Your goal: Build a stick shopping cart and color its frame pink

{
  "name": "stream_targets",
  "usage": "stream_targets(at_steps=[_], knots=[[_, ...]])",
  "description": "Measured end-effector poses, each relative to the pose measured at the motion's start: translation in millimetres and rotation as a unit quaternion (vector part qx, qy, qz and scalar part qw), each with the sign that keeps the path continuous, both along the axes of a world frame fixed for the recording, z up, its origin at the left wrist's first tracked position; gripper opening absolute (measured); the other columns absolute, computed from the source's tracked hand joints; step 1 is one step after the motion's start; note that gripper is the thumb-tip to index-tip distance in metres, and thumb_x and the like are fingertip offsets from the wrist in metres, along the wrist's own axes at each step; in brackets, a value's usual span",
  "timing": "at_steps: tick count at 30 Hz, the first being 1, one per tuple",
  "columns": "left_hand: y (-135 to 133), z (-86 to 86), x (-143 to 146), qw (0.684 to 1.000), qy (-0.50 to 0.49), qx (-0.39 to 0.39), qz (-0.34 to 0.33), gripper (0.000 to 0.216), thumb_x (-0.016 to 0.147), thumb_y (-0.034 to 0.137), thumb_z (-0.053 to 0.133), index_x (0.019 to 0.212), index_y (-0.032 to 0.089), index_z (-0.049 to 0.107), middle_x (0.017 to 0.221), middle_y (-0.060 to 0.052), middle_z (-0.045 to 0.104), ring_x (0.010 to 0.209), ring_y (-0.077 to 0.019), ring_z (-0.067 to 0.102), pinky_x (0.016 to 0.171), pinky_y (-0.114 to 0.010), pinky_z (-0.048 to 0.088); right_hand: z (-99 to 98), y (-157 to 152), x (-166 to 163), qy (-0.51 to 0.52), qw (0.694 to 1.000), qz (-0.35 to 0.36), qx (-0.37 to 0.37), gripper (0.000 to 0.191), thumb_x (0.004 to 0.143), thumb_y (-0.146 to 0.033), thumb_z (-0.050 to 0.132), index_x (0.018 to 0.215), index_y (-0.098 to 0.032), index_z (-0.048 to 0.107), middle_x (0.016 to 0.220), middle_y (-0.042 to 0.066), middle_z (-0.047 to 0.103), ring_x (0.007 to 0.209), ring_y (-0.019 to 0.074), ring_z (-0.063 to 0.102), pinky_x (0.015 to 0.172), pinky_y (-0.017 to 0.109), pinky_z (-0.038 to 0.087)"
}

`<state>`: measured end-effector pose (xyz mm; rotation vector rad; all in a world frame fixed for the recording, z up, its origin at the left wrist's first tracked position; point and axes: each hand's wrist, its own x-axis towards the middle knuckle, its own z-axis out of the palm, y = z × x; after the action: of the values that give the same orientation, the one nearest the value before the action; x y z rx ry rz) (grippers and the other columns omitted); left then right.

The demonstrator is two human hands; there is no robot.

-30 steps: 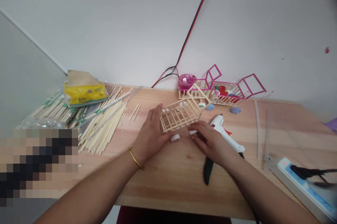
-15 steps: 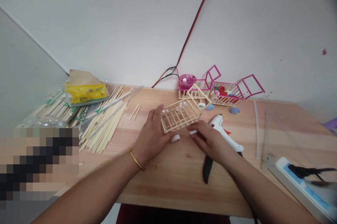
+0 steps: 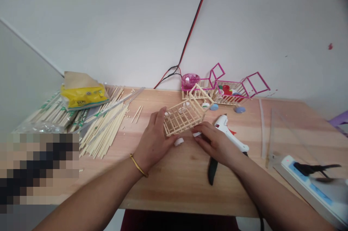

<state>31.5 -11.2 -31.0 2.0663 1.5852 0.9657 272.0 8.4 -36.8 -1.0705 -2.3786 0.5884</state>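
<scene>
A small cart frame [image 3: 183, 117] built from pale wooden sticks is tilted above the table, its square handle pointing to the back right. My left hand [image 3: 154, 133] grips its left end, thumb below and fingers on the far side. A white bottle cap [image 3: 178, 141] sits at the cart's underside by my left thumb. My right hand [image 3: 213, 140] pinches another white cap [image 3: 197, 134] near the cart's lower right corner. Further white caps show through the bars on the far side. Whether the right-hand cap touches the frame I cannot tell.
Behind stand two pink-trimmed stick carts [image 3: 231, 92], one holding colourful caps. Blue caps [image 3: 239, 109] lie before them. A white glue gun [image 3: 230, 133] rests right of my right hand, near a power strip [image 3: 310, 184]. Loose sticks [image 3: 106, 129] and a yellow packet [image 3: 84, 95] lie left.
The whole view has shifted slightly, so everything appears a little further left. Both hands keep the same hold on the cart and the cap.
</scene>
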Motion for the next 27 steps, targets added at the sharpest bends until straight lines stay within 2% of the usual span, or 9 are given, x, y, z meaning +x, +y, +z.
stream_targets(at_steps=[6,12,15,27], knots=[[-0.1,2.1,1.5,1.000,-0.021,-0.007,0.002,0.084,0.076,0.024,0.076,0.143,0.023,0.026,0.136,-0.016,0.045,0.125,-0.0317,0.052,0.107,-0.056,0.042,1.1,-0.4,-1.8,-0.004,1.000,-0.002,-0.012,0.020,0.094,-0.013,0.051,0.110,-0.022,0.056,0.110,0.009,0.060,0.103,0.0222,0.059,0.089,0.040,0.052],[-0.5,5.6,2.1,0.999,-0.033,-0.025,0.003,0.083,0.077,0.023,0.075,0.143,0.020,0.025,0.138,-0.016,0.044,0.128,-0.0306,0.049,0.110,-0.054,0.040,-1.4,1.2,-2.3,0.000,1.000,-0.004,-0.003,0.017,0.093,-0.014,0.052,0.107,-0.021,0.057,0.107,0.009,0.061,0.100,0.0221,0.059,0.086,0.039,0.052],[0.0,4.3,1.9,0.999,-0.038,-0.029,0.000,0.085,0.075,0.019,0.075,0.144,0.019,0.024,0.138,-0.016,0.044,0.129,-0.0300,0.048,0.110,-0.053,0.040,-1.8,1.0,-1.9,-0.001,1.000,0.000,-0.001,0.018,0.093,-0.013,0.051,0.108,-0.022,0.057,0.108,0.009,0.061,0.101,0.0221,0.059,0.087,0.038,0.051],[3.1,-0.5,1.3,0.999,-0.045,-0.015,-0.011,0.086,0.075,0.022,0.077,0.143,0.019,0.024,0.138,-0.017,0.044,0.129,-0.0305,0.046,0.110,-0.055,0.039,-2.5,1.0,-1.4,-0.003,1.000,-0.005,-0.002,0.021,0.092,-0.012,0.053,0.110,-0.022,0.058,0.111,0.009,0.062,0.104,0.0222,0.059,0.090,0.037,0.049]])
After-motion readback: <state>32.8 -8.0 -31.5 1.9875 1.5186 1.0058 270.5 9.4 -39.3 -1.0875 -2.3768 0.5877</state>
